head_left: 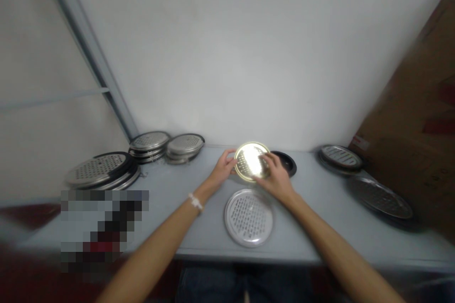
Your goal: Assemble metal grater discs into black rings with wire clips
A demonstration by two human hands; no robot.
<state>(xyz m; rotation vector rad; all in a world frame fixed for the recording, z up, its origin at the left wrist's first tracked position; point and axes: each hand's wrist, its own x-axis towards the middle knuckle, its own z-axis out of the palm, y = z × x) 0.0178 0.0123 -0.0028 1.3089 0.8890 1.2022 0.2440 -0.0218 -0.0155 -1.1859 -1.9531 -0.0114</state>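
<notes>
From the wearer's head, close above the table (327, 199), one camera faces forward and downward, toward the wall (227, 57).

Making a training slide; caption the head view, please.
Left hand at the rim, right hand across the face of a shiny gold-tinted disc; a silvery perforated disc lies nearer on the table.

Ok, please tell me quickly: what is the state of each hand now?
Left hand: holding the shiny perforated disc by its edge.
Right hand: touching the disc's right side; firm grip cannot be told.
</notes>
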